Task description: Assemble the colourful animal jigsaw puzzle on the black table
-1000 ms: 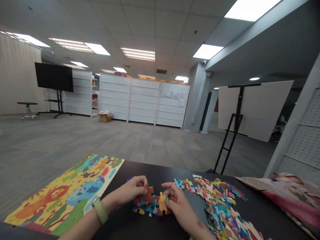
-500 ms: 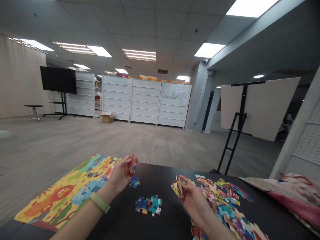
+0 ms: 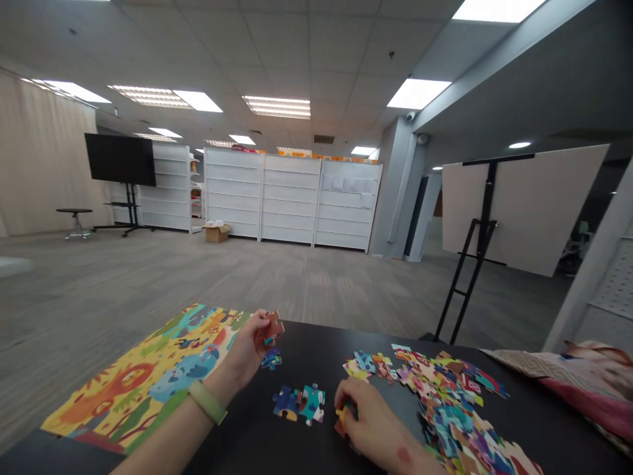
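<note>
My left hand is closed on a brownish-red jigsaw puzzle piece, held up above the far edge of the table. Below it lies a loose blue puzzle piece. A dark blue piece and a teal piece lie side by side in the middle, seemingly joined. Just right of them, my right hand is closed on a yellow-orange puzzle piece, low over the tabletop; its fingers hide part of the piece. Several loose pieces lie beyond this hand.
On the left lies a yellow picture sheet with cartoon animals, partly behind my left forearm. A heap of mixed puzzle pieces spreads over the right of the black table. Patterned cloth lies at the right edge.
My right hand has come nearer to me and turned palm down, uncovering loose pieces beside the heap. My left hand still holds its piece up. The view has shifted slightly.
</note>
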Available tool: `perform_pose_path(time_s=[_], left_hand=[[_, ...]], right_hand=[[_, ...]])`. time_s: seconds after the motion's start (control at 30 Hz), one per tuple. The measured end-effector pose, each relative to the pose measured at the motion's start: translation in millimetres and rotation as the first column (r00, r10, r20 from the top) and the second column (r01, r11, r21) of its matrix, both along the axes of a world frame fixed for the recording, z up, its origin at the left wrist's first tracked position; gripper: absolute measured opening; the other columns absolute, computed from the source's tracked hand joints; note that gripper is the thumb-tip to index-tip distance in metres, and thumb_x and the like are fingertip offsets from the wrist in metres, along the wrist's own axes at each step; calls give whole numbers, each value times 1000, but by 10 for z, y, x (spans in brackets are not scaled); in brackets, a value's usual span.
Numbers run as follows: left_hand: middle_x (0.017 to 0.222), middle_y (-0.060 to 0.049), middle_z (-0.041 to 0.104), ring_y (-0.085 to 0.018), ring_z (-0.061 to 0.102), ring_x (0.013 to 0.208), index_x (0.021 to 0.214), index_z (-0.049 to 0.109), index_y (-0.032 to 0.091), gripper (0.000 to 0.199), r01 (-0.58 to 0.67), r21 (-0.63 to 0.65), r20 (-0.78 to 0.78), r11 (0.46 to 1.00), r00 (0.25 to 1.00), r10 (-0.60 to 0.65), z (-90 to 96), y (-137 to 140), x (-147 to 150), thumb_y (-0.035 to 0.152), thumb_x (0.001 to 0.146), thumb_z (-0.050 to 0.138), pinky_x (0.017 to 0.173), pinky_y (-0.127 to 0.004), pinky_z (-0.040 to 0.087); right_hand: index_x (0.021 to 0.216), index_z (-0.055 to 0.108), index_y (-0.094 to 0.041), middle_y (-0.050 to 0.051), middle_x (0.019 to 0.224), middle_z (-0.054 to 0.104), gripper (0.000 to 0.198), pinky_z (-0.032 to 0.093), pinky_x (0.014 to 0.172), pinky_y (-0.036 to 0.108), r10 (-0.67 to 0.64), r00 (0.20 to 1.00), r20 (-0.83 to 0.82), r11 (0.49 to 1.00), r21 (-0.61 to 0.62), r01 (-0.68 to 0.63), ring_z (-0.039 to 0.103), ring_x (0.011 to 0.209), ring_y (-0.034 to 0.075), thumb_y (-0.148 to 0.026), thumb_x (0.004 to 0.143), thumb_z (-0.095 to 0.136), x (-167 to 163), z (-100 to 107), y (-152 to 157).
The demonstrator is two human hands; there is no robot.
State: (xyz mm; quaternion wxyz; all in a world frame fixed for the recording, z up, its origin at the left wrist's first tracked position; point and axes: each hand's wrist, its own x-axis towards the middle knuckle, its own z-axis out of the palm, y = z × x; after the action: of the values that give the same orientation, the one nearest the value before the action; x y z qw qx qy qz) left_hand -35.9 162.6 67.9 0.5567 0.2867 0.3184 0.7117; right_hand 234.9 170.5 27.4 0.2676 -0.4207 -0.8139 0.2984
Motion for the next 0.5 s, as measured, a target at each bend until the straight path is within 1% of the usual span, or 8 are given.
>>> perform_pose_path(time_s=[0.03,0.1,0.2,0.27,0.33,0.4,0.43,0.5], left_hand=[[71,7,62,-10,61,61,78,52,22,22,2,10,-28,1000,1000,-2,-5,-6,15,22,68,72,52,-19,44],[71,7,62,-11,63,63,77,51,23,24,14,34,-87,999,996,-11,-13,-21,57,24,67,73,54,-20,45],[69,7,62,-13,64,63,77,50,23,26,47,64,-173,997,984,-35,-29,-43,140,26,66,74,58,-22,47],[71,6,64,-15,66,64,77,51,23,26,78,80,-232,994,971,-57,-47,-50,194,27,66,74,60,-24,49],[73,4,67,-17,69,65,78,51,22,25,109,92,-283,990,956,-78,-73,-45,234,28,67,74,62,-26,51],[72,4,67,-17,69,64,77,50,23,26,125,106,-319,987,944,-85,-105,-28,255,30,67,73,61,-27,52],[72,4,66,-17,68,63,77,50,23,26,127,113,-333,985,939,-83,-122,-16,258,31,68,73,61,-28,52],[70,5,64,-16,67,62,77,49,23,25,126,126,-358,984,931,-73,-156,11,256,31,68,71,60,-28,52]], right_hand=[[75,61,-22,2,85,65,18,45,73,29,4,997,78,998,68,-10,62,80,18,-10,66,51,-20,-4,-47],[80,63,-21,4,96,65,21,46,81,30,14,989,150,988,153,-37,61,90,19,-8,67,53,-77,18,-133],[105,67,-20,10,115,64,34,44,98,38,46,979,199,970,224,-91,57,109,25,-12,75,55,-206,82,-225],[130,61,-22,13,136,57,49,36,109,46,124,957,262,959,215,-183,47,128,32,-22,81,60,-304,112,-257],[144,50,-28,10,153,47,60,26,115,53,251,909,331,937,154,-315,33,141,36,-35,86,63,-389,123,-270],[141,53,-35,4,155,46,51,20,116,55,353,861,366,906,94,-412,27,146,35,-39,91,61,-449,125,-274],[135,59,-36,2,152,50,43,20,117,53,381,848,368,896,79,-437,30,144,33,-38,92,60,-470,126,-276],[117,69,-32,1,140,61,28,26,113,45,388,849,359,898,59,-435,43,135,28,-28,90,63,-495,136,-282]])
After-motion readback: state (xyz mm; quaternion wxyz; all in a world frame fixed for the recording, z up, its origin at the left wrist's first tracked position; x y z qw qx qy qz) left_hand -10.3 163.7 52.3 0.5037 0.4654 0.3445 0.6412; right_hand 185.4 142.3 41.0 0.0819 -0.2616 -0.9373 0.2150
